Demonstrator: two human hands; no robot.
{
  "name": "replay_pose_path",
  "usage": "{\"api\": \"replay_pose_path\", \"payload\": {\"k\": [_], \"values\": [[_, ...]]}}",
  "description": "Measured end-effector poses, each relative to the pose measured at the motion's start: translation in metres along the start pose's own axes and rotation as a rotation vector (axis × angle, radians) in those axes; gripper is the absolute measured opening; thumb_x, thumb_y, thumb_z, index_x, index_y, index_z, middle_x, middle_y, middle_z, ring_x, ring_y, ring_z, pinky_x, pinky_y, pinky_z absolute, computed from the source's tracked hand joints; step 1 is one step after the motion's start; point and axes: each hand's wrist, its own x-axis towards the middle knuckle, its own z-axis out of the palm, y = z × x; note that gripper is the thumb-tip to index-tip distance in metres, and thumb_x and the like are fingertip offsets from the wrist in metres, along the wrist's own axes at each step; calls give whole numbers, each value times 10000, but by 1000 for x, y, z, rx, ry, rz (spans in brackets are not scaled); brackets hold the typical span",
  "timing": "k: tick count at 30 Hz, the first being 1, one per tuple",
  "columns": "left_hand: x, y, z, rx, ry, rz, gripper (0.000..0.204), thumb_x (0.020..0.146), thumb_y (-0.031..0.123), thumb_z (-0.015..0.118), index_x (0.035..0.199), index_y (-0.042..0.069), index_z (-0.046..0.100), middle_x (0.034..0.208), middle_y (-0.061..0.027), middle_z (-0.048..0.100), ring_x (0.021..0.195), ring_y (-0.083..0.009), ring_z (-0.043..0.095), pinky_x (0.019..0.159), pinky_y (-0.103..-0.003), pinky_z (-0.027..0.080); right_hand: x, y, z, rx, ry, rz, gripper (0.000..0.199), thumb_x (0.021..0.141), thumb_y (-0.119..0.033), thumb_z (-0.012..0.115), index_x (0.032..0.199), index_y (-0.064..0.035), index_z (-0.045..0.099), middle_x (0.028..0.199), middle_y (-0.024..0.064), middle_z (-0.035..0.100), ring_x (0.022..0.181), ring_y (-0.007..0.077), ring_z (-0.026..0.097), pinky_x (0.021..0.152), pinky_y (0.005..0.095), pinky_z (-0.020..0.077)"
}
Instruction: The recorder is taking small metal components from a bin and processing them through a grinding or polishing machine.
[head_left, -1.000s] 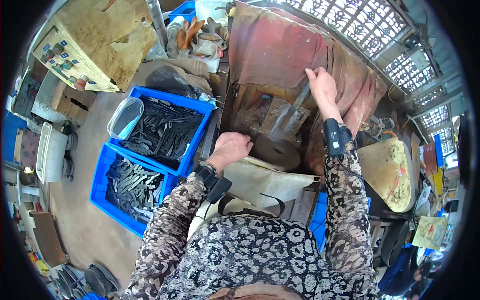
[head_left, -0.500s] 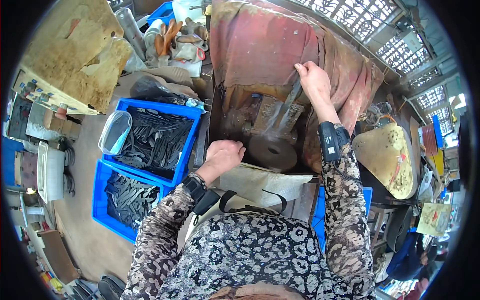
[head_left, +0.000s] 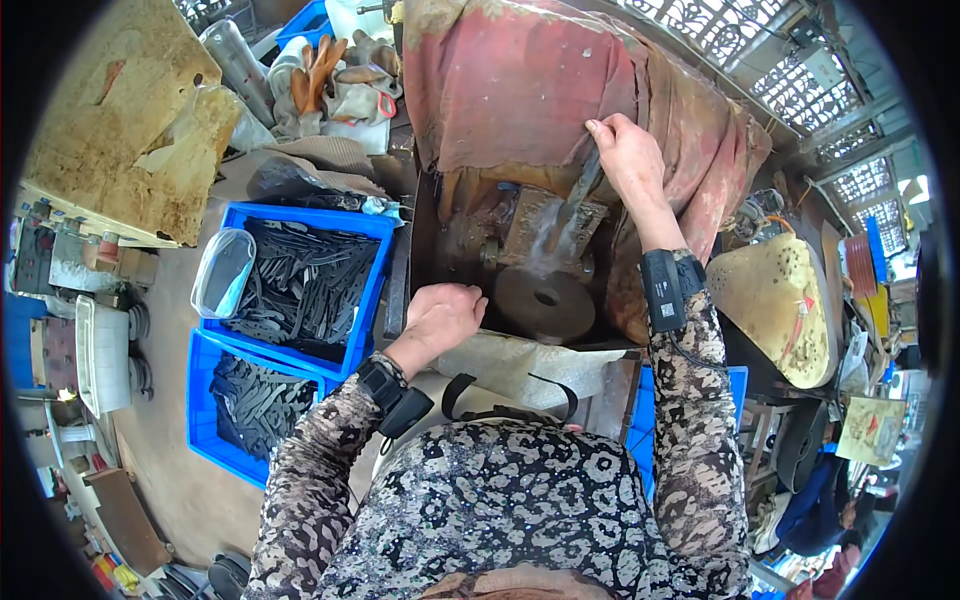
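My left hand (head_left: 443, 318) is closed at the near left rim of an open machine box (head_left: 400, 270); its curled fingers hide anything in them. My right hand (head_left: 630, 155) has thumb and forefinger pressed together in front of a stained red cloth (head_left: 540, 80) draped over the machine's back. Just below those fingers a grey strip-like bar (head_left: 580, 190) slants down into the box; whether I grip the bar, the cloth or something small is unclear. A round grinding wheel (head_left: 545, 303) with a dark central hole lies in the box, below whitish water or spray (head_left: 548, 240).
Two blue crates (head_left: 375, 290) of dark flat metal pieces stand at left, with a clear plastic tub (head_left: 224, 274) on the farther one. Gloves (head_left: 320, 80) lie at the back left. A stained board (head_left: 780, 310) stands at right. Pale sheeting (head_left: 540, 375) covers the box's near edge.
The view has shifted slightly, and the crates appear a little further left. Both hands keep nearly the same place and pose. The whitish spray above the wheel looks brighter.
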Motion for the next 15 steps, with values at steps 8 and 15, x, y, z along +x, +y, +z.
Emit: {"api": "replay_pose_path", "payload": {"k": [8, 15], "values": [[-1, 1, 1, 19, -24, -2, 247, 904, 282, 547, 764, 93, 620, 706, -131, 640, 687, -336, 642, 622, -459, 528, -3, 1, -2, 14, -2, -17, 419, 921, -474, 552, 1043, -89, 665, 954, 190, 686, 966, 382, 633, 822, 465, 487], [-4, 3, -2, -6, -14, 9, 241, 899, 274, 551, 759, 91, 621, 707, -130, 641, 686, -335, 641, 622, -460, 527, -6, 2, -3, 26, 11, -33, 425, 923, -474, 549, 1038, -81, 663, 950, 196, 685, 965, 386, 630, 823, 465, 486]]}}
